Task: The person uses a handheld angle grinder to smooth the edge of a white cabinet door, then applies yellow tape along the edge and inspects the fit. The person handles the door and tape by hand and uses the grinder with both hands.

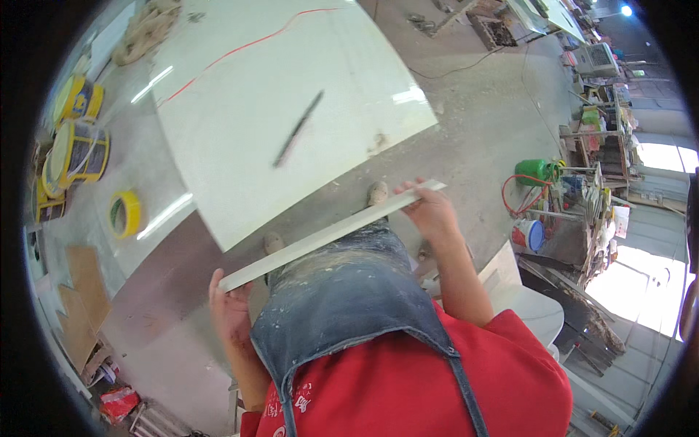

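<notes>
A long, narrow white strip [331, 234] spans the space in front of my apron, held at both ends. My left hand [231, 309] grips its left end, with the thumb up along the edge. At the right end, which sits farther from me, my right hand [429, 210] has its fingers around the strip. Beyond the strip is a large pale board or tabletop [240, 175] with a glossy surface. On it lies a dark, slim, pen-like tool [298, 130], blurred, and a thin red line or cord [251, 45] runs across its far part.
A yellow tape roll [124, 214] and yellow-and-black buckets [76, 153] are at the left. Brown board pieces [81, 306] lie at the lower left. To the right stand a green gas cylinder [535, 170] with a red hose, a white-and-blue bucket [528, 235] and cluttered shelving [593, 135].
</notes>
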{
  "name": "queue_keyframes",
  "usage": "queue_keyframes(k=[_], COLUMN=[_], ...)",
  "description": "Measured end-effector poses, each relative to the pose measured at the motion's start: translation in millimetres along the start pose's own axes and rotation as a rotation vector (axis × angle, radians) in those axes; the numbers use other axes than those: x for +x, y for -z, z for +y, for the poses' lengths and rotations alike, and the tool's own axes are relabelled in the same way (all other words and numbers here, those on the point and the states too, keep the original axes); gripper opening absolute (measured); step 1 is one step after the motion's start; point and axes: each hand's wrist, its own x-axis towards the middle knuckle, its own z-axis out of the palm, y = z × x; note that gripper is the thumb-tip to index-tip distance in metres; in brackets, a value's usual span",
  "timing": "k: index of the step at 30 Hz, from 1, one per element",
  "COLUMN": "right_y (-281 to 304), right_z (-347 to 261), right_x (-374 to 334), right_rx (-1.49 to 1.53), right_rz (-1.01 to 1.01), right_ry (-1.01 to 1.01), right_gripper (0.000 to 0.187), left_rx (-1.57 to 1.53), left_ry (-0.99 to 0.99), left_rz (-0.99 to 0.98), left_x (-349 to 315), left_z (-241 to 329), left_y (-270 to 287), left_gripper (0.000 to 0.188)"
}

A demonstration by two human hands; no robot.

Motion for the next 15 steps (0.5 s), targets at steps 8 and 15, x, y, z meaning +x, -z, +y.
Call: queue_keyframes(k=[8,15], right_y=[-2.5,-6.6], right_z=[-20.7,-1.2], right_x=[47.3,79.4], right_rx=[-0.073,0.052], right_rz=[-0.069,-0.317], right_ry=[-0.168,-0.123], right_gripper=[0.06,0.064], left_rx=[0.064,0.13], left_ry=[-0.267,-0.461], left_rz=[0.141,0.286], left_x=[-5.4,21.4], left_z=[-57.1,-85.6], left_y=[-27.3,-29.5], left_gripper=[0.069,0.061])
